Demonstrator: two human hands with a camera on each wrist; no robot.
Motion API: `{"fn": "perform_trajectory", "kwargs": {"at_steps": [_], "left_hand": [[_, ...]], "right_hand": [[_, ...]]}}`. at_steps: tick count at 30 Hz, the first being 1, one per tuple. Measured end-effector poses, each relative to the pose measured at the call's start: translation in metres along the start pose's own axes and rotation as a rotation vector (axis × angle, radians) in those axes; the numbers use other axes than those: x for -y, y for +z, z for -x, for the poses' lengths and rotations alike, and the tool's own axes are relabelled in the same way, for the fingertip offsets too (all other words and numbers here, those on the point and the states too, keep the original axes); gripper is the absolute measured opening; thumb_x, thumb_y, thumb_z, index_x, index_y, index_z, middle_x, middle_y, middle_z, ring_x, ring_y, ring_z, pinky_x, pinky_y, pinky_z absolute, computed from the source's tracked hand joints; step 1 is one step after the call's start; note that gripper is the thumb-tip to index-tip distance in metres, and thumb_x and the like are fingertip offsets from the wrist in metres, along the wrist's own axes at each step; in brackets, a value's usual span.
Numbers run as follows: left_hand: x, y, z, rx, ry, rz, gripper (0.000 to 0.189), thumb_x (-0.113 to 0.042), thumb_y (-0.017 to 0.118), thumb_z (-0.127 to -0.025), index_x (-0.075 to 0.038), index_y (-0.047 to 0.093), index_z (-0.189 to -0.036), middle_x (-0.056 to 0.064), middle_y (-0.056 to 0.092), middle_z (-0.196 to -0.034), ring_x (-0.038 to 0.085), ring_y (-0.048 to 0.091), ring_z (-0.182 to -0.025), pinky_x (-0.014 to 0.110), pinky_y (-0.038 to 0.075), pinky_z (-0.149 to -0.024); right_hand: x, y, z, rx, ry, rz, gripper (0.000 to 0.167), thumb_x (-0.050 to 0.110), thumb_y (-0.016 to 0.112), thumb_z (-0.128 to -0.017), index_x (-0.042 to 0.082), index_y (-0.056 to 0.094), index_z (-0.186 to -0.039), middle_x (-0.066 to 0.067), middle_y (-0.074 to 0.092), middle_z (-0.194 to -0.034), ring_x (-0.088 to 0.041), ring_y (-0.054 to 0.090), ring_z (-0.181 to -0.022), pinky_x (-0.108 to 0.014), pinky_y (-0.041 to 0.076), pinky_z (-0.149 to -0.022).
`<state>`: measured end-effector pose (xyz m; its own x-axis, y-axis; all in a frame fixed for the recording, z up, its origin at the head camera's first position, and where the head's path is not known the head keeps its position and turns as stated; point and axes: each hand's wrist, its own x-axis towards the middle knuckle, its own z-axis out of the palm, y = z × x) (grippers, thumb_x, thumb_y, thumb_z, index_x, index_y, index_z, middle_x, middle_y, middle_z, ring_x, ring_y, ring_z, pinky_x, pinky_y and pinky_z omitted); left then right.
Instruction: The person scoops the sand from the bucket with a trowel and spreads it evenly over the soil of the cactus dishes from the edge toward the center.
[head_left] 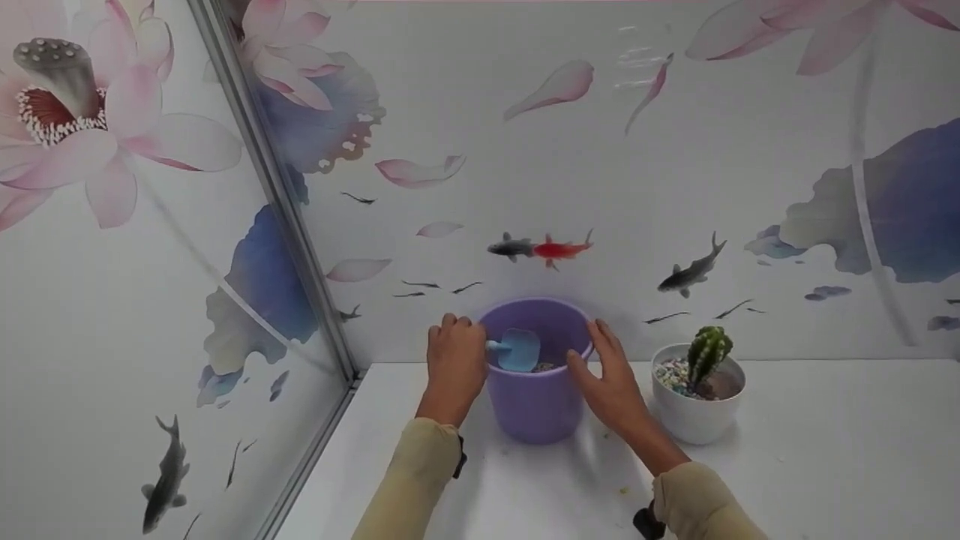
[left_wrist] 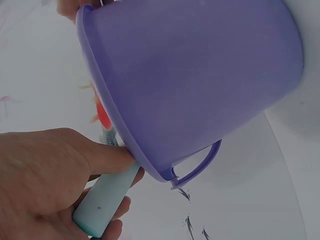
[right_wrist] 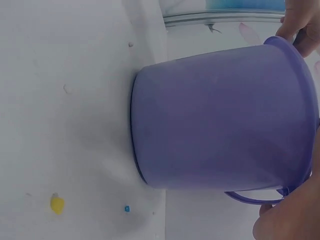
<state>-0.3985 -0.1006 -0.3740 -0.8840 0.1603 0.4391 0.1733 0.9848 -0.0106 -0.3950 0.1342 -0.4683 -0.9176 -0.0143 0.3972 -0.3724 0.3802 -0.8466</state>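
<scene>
A purple bucket (head_left: 535, 409) stands upright on the white table, with some loose gravel-like material inside. My left hand (head_left: 456, 364) grips the handle (left_wrist: 107, 197) of a small light-blue shovel at the bucket's left rim. The shovel's blade (head_left: 520, 351) points into the bucket. In the left wrist view my left thumb reaches right to the rim. My right hand (head_left: 611, 379) rests at the right side of the rim, its fingers fairly straight and its thumb toward the front. The bucket's own handle (left_wrist: 202, 165) hangs down along the outside.
A white pot (head_left: 697, 412) with a cactus (head_left: 709, 360) and coloured pebbles stands right of the bucket, close to my right forearm. Small yellow (right_wrist: 57, 204) and blue (right_wrist: 127, 208) bits lie on the table. A wall painted with fish and lotus rises behind.
</scene>
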Motion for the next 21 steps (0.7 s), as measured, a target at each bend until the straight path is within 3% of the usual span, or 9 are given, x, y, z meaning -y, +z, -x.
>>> {"fn": "perform_trajectory", "kwargs": {"at_steps": [7, 12, 21], "left_hand": [[-0.007, -0.008, -0.01, 0.041, 0.005, -0.056, 0.006, -0.012, 0.079, -0.099, -0.015, 0.084, -0.101, 0.004, 0.076, -0.1, 0.025, 0.064, -0.105, 0.043, 0.051, -0.091], [-0.017, -0.011, -0.019, 0.097, -0.024, -0.127, 0.007, -0.01, 0.077, -0.099, -0.015, 0.083, -0.099, 0.004, 0.078, -0.101, 0.025, 0.064, -0.107, 0.042, 0.05, -0.094], [-0.036, 0.005, -0.026, 0.145, -0.041, -0.158, 0.011, -0.01, 0.077, -0.099, -0.015, 0.085, -0.104, 0.004, 0.082, -0.106, 0.027, 0.069, -0.109, 0.045, 0.052, -0.101]], "right_hand": [[0.008, -0.008, 0.0, 0.003, 0.004, 0.007, 0.074, 0.043, 0.059, -0.112, 0.011, 0.029, -0.172, -0.012, 0.017, -0.182, -0.036, 0.021, -0.168, -0.06, 0.027, -0.133], [0.013, -0.008, 0.0, -0.002, 0.012, 0.044, 0.073, 0.043, 0.058, -0.112, 0.011, 0.031, -0.171, -0.013, 0.017, -0.181, -0.037, 0.021, -0.168, -0.064, 0.024, -0.132], [0.015, -0.002, 0.002, 0.02, 0.054, 0.038, 0.071, 0.038, 0.057, -0.113, 0.012, 0.027, -0.172, -0.011, 0.013, -0.182, -0.035, 0.019, -0.169, -0.062, 0.023, -0.133]]}}
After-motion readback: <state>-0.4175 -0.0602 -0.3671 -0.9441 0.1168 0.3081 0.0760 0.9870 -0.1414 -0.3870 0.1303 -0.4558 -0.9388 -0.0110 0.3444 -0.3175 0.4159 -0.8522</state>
